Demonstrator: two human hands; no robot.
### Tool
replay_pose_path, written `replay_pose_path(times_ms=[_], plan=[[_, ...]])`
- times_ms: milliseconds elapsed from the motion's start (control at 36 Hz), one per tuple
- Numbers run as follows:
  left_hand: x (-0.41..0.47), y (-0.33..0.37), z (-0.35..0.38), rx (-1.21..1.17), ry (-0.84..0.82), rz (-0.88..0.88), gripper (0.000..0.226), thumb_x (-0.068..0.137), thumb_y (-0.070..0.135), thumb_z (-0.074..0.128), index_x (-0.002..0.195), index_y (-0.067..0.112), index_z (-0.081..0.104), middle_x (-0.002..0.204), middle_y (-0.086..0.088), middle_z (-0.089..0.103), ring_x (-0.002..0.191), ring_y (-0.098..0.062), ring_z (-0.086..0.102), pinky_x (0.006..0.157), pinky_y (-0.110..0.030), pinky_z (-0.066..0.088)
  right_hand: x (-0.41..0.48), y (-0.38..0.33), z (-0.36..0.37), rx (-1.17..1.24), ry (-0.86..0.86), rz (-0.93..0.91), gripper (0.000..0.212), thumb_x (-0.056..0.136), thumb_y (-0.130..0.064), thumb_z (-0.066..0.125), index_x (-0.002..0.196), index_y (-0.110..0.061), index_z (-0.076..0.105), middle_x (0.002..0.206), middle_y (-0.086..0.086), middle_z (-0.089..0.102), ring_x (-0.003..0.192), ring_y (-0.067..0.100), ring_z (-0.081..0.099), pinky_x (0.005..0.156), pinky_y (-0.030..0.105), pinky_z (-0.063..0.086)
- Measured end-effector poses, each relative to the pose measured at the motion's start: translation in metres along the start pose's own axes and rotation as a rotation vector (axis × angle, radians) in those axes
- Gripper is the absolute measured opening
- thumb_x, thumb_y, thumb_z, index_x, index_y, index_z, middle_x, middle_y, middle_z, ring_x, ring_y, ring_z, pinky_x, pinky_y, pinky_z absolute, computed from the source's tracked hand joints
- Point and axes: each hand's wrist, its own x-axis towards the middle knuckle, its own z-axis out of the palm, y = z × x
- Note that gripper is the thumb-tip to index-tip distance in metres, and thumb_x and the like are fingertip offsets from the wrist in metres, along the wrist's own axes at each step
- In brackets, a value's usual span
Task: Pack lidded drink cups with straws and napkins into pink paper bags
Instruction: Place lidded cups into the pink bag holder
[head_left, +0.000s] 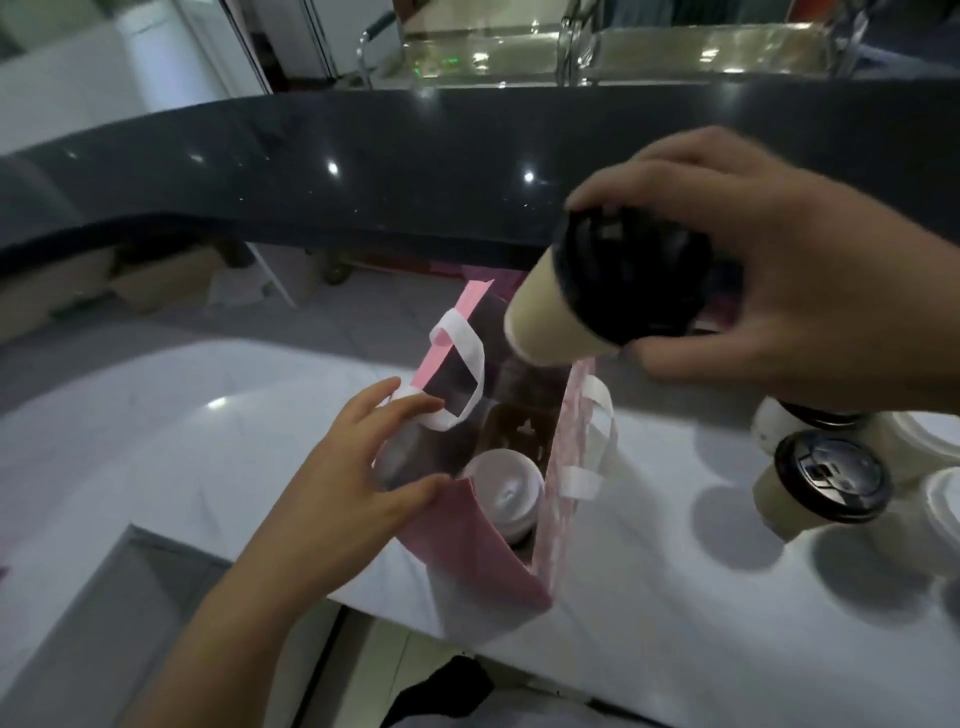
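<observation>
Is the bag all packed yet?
Not yet. One white-lidded cup already sits in the bag. The right hand holds a black-lidded cup tilted above it, while the left hand touches the bag's side. More cups wait on the counter. No straws or napkins show.

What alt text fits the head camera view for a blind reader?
A right hand holds a black-lidded beige cup tilted above an open pink paper bag, which the left hand steadies. A white-lidded cup sits inside; more lidded cups stand on the white counter.
</observation>
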Motion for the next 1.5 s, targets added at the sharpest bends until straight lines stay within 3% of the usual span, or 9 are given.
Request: replay_pose_path(times_ms=[83, 222, 361, 472, 556, 639, 944, 1389, 1500], plan=[[0.007, -0.007, -0.007, -0.081, -0.030, 0.026, 0.043, 0.084, 0.038, 0.070, 0.121, 0.054, 0.056, 0.133, 0.044, 0.034, 0.121, 0.022, 0.036, 0.088, -0.002, 0.033, 0.018, -0.017, 0.017, -0.053, -0.117, -0.010, 0.078, 0.065, -0.058, 0.063, 0.139, -0.049, 0.039, 0.136, -0.019, 0.041, 0.109, 0.012, 0.056, 0.088, 0.032, 0.054], [0.016, -0.022, -0.018, -0.079, -0.053, 0.031, 0.047, 0.084, 0.027, 0.074, 0.122, 0.049, 0.058, 0.136, 0.032, 0.039, 0.122, 0.007, 0.043, 0.090, -0.008, 0.038, 0.050, -0.026, 0.055, -0.191, -0.241, 0.008, 0.079, 0.073, -0.049, 0.071, 0.142, -0.046, 0.033, 0.141, -0.014, 0.035, 0.107, 0.015, 0.056, 0.084, 0.030, 0.056], [0.018, -0.039, -0.035, -0.169, -0.181, -0.005, 0.067, 0.076, 0.027, 0.083, 0.127, 0.055, 0.049, 0.135, 0.038, 0.032, 0.123, 0.004, 0.042, 0.076, -0.002, 0.045, 0.075, -0.027, 0.085, -0.293, -0.388, 0.063, 0.076, 0.074, -0.053, 0.072, 0.139, -0.046, 0.032, 0.135, -0.009, 0.038, 0.099, 0.018, 0.057, 0.078, 0.030, 0.057], [0.015, -0.050, -0.046, -0.136, -0.289, -0.009, 0.098, 0.071, 0.036, 0.087, 0.141, 0.064, 0.024, 0.152, 0.033, 0.014, 0.136, -0.001, 0.033, 0.104, -0.024, 0.044, 0.086, -0.026, 0.099, -0.334, -0.447, 0.103, 0.071, 0.074, -0.056, 0.069, 0.136, -0.048, 0.034, 0.131, -0.010, 0.039, 0.093, 0.014, 0.057, 0.074, 0.027, 0.055], [0.015, -0.054, -0.049, -0.176, -0.307, -0.005, 0.106, 0.069, 0.039, 0.087, 0.143, 0.065, 0.015, 0.153, 0.032, 0.014, 0.138, -0.004, 0.034, 0.107, -0.031, 0.044, 0.094, -0.025, 0.107, -0.404, -0.463, 0.125, 0.074, 0.077, -0.053, 0.072, 0.139, -0.046, 0.033, 0.133, -0.009, 0.040, 0.094, 0.013, 0.053, 0.071, 0.021, 0.047], [0.017, -0.057, -0.049, -0.197, -0.323, 0.016, 0.112, 0.067, 0.041, 0.087, 0.143, 0.066, 0.008, 0.154, 0.028, 0.018, 0.139, -0.009, 0.037, 0.105, -0.039, 0.047, 0.098, -0.031, 0.112, -0.493, -0.461, 0.097, 0.075, 0.078, -0.051, 0.073, 0.140, -0.046, 0.031, 0.136, -0.008, 0.040, 0.109, 0.016, 0.051, 0.081, 0.028, 0.051], [0.023, -0.066, -0.050, -0.095, -0.425, 0.085, 0.127, 0.063, 0.060, 0.082, 0.141, 0.065, -0.018, 0.154, 0.038, -0.002, 0.146, -0.008, 0.023, 0.108, -0.040, 0.045, 0.102, -0.026, 0.149, -0.550, -0.599, 0.116, 0.069, 0.085, -0.032, 0.069, 0.144, -0.040, 0.034, 0.142, -0.003, 0.042, 0.125, 0.023, 0.046, 0.095, 0.037, 0.050], [0.027, -0.072, -0.054, -0.115, -0.460, 0.142, 0.125, 0.053, 0.070, 0.075, 0.140, 0.068, -0.015, 0.156, 0.034, 0.005, 0.146, -0.008, 0.025, 0.108, -0.042, 0.044, 0.097, 0.014, 0.179, -0.388, -0.680, 0.239, 0.073, 0.082, -0.013, 0.067, 0.145, -0.040, 0.040, 0.143, -0.002, 0.046, 0.129, 0.026, 0.047, 0.104, 0.043, 0.045], [0.026, -0.070, -0.055, -0.095, -0.466, 0.138, 0.126, 0.060, 0.060, 0.081, 0.141, 0.067, -0.015, 0.155, 0.037, 0.001, 0.146, -0.006, 0.024, 0.109, -0.039, 0.044, 0.094, 0.014, 0.180, -0.367, -0.680, 0.243, 0.073, 0.081, -0.016, 0.070, 0.143, -0.043, 0.041, 0.144, -0.004, 0.046, 0.129, 0.025, 0.046, 0.104, 0.043, 0.046]])
